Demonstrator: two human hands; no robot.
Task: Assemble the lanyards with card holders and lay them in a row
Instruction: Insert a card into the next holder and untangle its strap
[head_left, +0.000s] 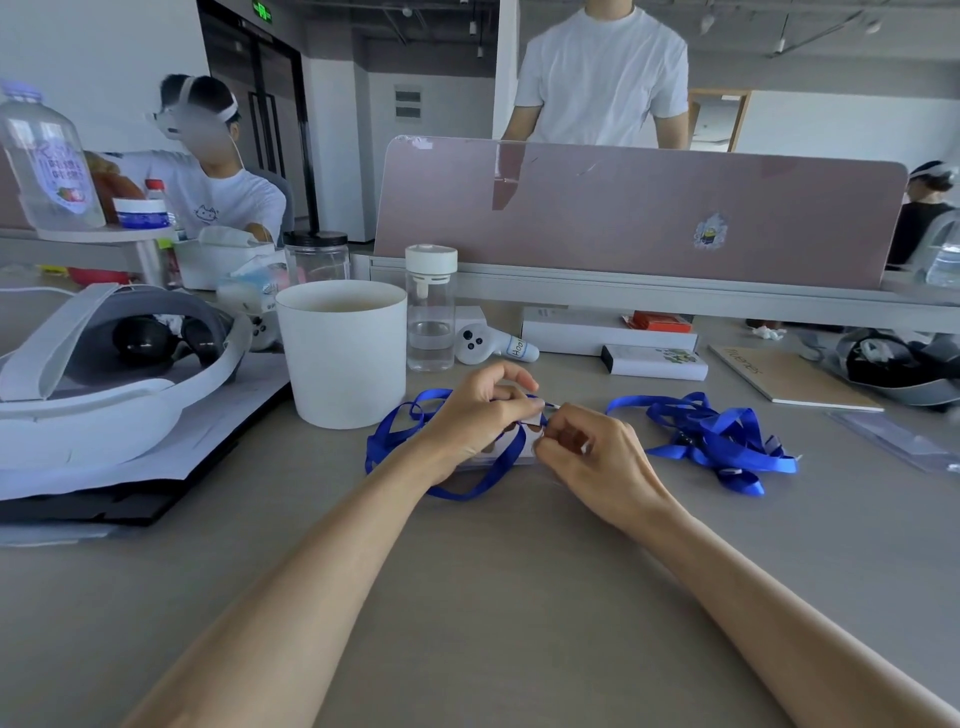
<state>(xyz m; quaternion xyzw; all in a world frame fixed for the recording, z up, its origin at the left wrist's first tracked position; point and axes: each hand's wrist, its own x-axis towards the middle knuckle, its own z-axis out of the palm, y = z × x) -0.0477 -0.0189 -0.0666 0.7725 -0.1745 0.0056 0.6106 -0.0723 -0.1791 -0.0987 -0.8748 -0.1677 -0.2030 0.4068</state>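
At the centre of the frame both hands meet over a flat, pale plastic card holder (522, 441) lying on the smooth grey counter (519, 597). The left hand (478, 415) pinches the glossy blue ribbon lanyard (415, 421) near its end, fingers closed on it, while the right hand (592, 452) grips the holder's top edge, probably to steady its slot for the clip, which is hidden. A loose tangle of more blue ribbon lanyards (717, 436) waits at centre right, within easy reach.
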